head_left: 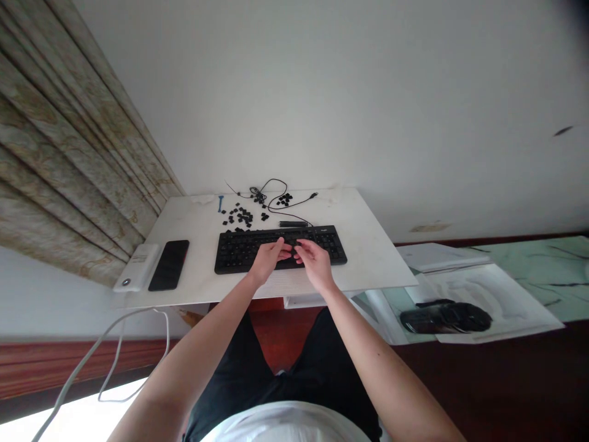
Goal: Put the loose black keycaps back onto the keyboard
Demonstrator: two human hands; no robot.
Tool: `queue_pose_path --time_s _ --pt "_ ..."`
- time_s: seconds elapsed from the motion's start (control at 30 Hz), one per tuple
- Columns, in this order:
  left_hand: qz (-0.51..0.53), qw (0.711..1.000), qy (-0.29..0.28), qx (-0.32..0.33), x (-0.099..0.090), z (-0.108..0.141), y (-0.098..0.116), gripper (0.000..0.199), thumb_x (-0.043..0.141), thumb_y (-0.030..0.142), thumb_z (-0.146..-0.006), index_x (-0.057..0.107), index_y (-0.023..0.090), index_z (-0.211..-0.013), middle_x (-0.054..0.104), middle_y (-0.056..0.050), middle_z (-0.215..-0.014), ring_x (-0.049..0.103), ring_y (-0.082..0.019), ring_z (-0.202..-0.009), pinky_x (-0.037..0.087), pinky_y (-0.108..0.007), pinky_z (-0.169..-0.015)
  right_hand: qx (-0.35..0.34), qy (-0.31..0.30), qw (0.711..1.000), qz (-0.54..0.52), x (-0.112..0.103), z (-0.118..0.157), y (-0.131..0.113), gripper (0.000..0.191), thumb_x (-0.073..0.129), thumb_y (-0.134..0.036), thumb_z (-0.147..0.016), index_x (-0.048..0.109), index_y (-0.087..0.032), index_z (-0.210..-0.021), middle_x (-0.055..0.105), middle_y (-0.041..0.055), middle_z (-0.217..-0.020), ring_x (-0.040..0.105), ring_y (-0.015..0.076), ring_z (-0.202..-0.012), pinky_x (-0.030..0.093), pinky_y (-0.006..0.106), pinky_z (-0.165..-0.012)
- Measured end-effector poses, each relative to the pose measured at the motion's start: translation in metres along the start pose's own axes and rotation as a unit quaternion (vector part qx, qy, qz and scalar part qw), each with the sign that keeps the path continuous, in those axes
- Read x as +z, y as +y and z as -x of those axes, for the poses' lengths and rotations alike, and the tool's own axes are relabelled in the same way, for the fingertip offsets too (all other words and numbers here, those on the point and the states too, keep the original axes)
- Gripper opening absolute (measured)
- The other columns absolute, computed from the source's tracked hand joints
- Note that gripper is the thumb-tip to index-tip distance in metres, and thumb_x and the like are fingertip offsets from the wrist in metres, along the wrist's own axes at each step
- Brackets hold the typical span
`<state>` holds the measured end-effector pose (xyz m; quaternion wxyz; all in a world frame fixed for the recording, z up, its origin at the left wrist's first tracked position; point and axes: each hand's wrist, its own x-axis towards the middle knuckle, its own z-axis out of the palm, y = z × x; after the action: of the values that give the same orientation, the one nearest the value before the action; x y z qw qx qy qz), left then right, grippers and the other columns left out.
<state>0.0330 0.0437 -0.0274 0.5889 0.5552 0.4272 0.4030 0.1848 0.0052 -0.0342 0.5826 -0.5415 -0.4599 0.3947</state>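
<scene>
A black keyboard [239,250] lies across the front middle of the white table, and both hands are over it. My left hand [269,258] has thumb and fingers pinched together above the middle keys; what they hold is too small to make out. Facing it closely, my right hand [315,261] pinches a small dark piece that looks like a keycap [295,248] between the fingertips. Loose black keycaps [245,215] lie scattered behind the keyboard, with another cluster of keycaps [285,199] farther right. The fingers cover part of the keys.
A black cable [276,182] coils at the back, near a blue tool [220,204] and a dark strip [293,224]. On the left rest a phone [169,265] and a white box [137,268]. At right, a black bag-like object [446,317] lies on white packaging [510,301].
</scene>
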Motion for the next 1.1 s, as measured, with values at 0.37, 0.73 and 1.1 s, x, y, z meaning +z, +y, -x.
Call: queue_pose_path --time_s 0.37,0.73,1.1 --pt "-0.547 0.769 0.019 0.329 0.000 0.023 -0.032 0.028 0.053 0.030 -0.096 0.065 0.016 -0.118 0.065 -0.012 -0.123 0.059 -0.027 -0.117 0.043 -0.048 -0.107 0.204 0.043 0.969 -0.134 -0.086 -0.025 -0.011 0.024 0.079 -0.023 -0.071 0.074 -0.019 -0.094 0.069 0.0012 -0.072 0.062 0.0093 -0.060 0.057 0.022 -0.060" --pt "-0.544 0.773 0.006 0.326 -0.003 0.021 -0.038 0.031 0.051 0.031 -0.096 0.062 0.017 -0.122 0.063 -0.013 -0.127 0.057 -0.026 -0.120 0.042 -0.049 -0.110 0.276 -0.012 0.954 -0.117 -0.077 -0.019 -0.015 0.009 0.071 -0.010 -0.079 0.068 -0.014 -0.086 0.074 0.0071 -0.075 0.070 0.0139 -0.064 0.060 0.024 -0.064" --pt "-0.541 0.777 0.004 0.322 -0.002 0.021 -0.038 0.032 0.052 0.030 -0.096 0.062 0.016 -0.122 0.063 -0.013 -0.127 0.056 -0.026 -0.122 0.041 -0.048 -0.111 0.282 -0.009 0.946 -0.159 -0.071 -0.019 -0.011 0.011 0.067 -0.011 -0.084 0.070 -0.016 -0.093 0.072 0.0029 -0.075 0.062 0.0074 -0.055 0.054 0.018 -0.055"
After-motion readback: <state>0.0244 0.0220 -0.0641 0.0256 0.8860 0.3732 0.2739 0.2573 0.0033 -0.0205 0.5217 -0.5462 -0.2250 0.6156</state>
